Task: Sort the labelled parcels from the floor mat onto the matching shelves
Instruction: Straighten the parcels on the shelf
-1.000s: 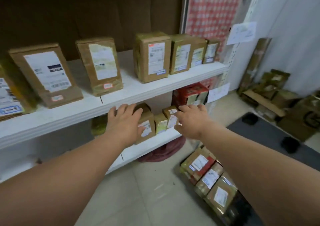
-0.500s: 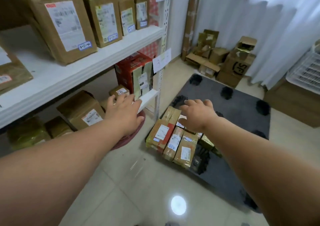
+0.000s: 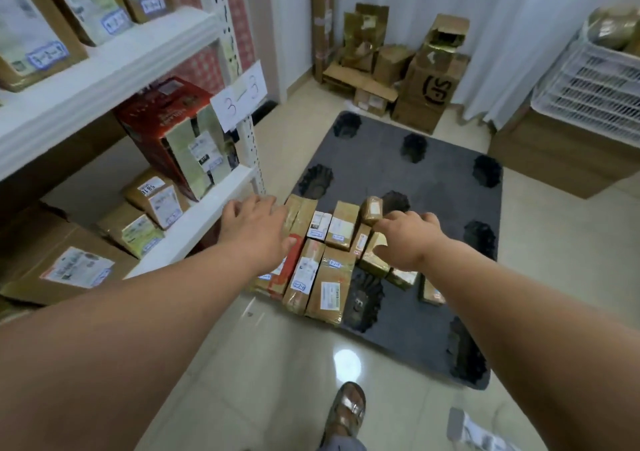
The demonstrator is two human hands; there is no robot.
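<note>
both hands, left and right, hover empty with fingers relaxed over the parcels packed tight on the mat. risks: misreading a small label, or dislodging neighbours when lifting 1.

– How is the mat coloured?
– Grey, dotted with black tufts.
– And the parcels beneath the hands?
– Brown, white-labelled; red is seen on one box.
</note>
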